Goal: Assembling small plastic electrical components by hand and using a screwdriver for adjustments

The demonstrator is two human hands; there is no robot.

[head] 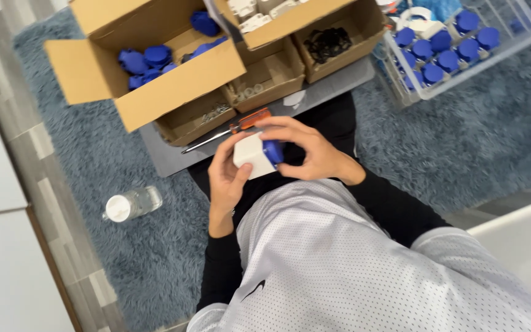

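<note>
My left hand point(227, 178) cups a small white block-shaped part point(252, 154) from below and from the left. My right hand point(305, 150) closes over its right side, where a blue piece point(273, 150) sits against the white part. Both hands hold this assembly together above my lap. An orange-handled screwdriver point(236, 126) lies just beyond my fingers, on a grey mat point(167, 157), its metal shaft pointing left.
Open cardboard boxes stand ahead: one with blue parts point(149, 61), smaller ones with metal hardware point(259, 83) and black pieces point(327, 43). A clear bin point(462, 49) of blue-capped units sits at the right. A clear water bottle point(131, 204) lies on the blue rug.
</note>
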